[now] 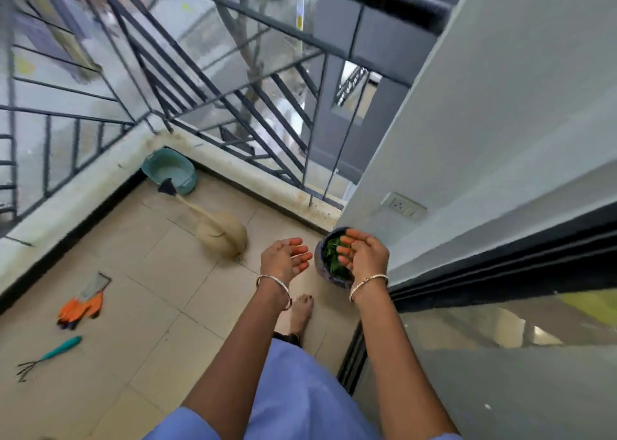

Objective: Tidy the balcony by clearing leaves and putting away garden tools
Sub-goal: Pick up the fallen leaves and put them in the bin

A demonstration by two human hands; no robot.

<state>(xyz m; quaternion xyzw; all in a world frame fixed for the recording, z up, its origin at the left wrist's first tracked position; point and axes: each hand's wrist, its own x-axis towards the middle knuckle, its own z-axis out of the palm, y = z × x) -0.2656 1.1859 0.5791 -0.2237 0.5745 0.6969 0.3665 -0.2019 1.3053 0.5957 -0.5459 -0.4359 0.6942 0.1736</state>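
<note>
Left hand and right hand open, empty — rake lies diagonally, tines pointing near-left.

1. The right hand covers the 3 o'clock rim of the pot.
2. The foot is hidden from the ankle up by blue clothing.
3. At 12 o'clock, the street beyond the railing is blurred.

The beige tiled floor is occupied by a teal basin in the corner at 12 o'clock. A broom is laid just beside it. Orange gloves are seen at 9 o'clock, a teal-handled hand rake at 8 o'clock, and a dark pot filled with green leaves at 2 o'clock.
</note>
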